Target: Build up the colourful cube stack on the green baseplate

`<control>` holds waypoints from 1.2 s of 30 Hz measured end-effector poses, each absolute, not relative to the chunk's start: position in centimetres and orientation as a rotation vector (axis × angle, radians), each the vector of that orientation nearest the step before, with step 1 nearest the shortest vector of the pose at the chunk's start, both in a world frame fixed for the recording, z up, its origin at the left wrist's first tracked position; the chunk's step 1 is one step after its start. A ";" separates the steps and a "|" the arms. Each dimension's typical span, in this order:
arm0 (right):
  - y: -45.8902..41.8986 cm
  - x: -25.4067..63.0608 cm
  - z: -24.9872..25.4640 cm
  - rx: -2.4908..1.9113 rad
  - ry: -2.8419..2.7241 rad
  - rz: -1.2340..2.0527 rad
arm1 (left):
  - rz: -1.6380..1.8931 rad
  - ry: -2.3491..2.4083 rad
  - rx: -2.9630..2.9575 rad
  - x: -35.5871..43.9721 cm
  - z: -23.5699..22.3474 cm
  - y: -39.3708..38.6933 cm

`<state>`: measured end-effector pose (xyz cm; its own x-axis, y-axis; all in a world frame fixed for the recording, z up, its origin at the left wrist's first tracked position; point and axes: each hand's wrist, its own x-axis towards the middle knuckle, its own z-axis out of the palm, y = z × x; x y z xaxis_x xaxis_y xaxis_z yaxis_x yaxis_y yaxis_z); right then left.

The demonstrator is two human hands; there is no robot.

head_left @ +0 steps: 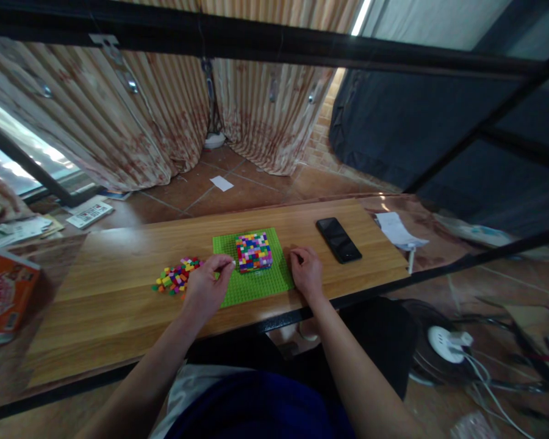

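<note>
A block of multicoloured toy bricks (pixel 254 252) stands on a green studded baseplate (pixel 256 286) on the table. At the block's left side, my left hand (pixel 209 281) pinches what looks like a small white brick (pixel 233 263) between thumb and forefinger. Loose small bricks in many colours lie in a pile (pixel 176 277) just left of that hand, which partly covers it. My right hand (pixel 306 271) rests with curled fingers at the baseplate's right edge, apart from the block. Whether anything is inside those fingers is hidden.
A black phone (pixel 338 239) lies on the wooden table (pixel 119 317), right of my right hand. White paper (pixel 398 230) is beyond the table's right end, and an orange box (pixel 8 292) stands off its left. A dark metal bar crosses above the far side.
</note>
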<state>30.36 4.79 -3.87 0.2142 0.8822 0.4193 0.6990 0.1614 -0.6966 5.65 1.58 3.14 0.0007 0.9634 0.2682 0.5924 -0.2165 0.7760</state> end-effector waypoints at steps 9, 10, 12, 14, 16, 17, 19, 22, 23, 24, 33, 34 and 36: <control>4.9 30.4 -4.0 -1.590 -1.539 0.226 | 1.137 1.583 1.872 7.0 2.6 3.1; 4.9 30.4 -4.0 -1.592 -1.539 0.226 | 1.148 1.580 1.858 7.1 2.5 3.2; 4.9 30.4 -4.0 -1.596 -1.541 0.233 | 1.175 1.571 1.821 7.3 2.2 3.4; 4.9 30.4 -4.0 -1.601 -1.541 0.237 | 1.197 1.569 1.769 7.5 1.9 3.5; 4.9 30.4 -4.0 -1.600 -1.544 0.238 | 1.217 1.575 1.698 7.6 1.6 3.6; 4.9 30.4 -4.0 -1.598 -1.545 0.237 | 1.225 1.578 1.659 7.6 1.5 3.7; 4.9 30.4 -3.9 -1.596 -1.550 0.238 | 1.232 1.573 1.589 7.7 1.3 3.8; 4.8 30.4 -3.9 -1.606 -1.545 0.238 | 1.229 1.556 1.526 7.7 1.1 4.0; 4.8 30.4 -3.9 -1.608 -1.544 0.240 | 1.226 1.552 1.515 7.8 1.1 4.1; 4.8 30.4 -3.9 -1.607 -1.543 0.242 | 1.226 1.552 1.507 7.8 1.1 4.1; 4.7 30.4 -3.7 -1.606 -1.547 0.252 | 1.244 1.602 1.630 8.3 2.2 3.6; 4.7 30.4 -3.7 -1.611 -1.545 0.251 | 1.249 1.605 1.659 8.3 2.2 3.5; 4.7 30.3 -3.7 -1.613 -1.543 0.244 | 1.255 1.604 1.715 8.3 2.3 3.4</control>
<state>30.34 4.74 -3.72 0.2141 0.8866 0.4100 0.7171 0.1424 -0.6823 8.33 3.37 2.33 -0.1042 0.9497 0.2954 0.5153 -0.2025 0.8328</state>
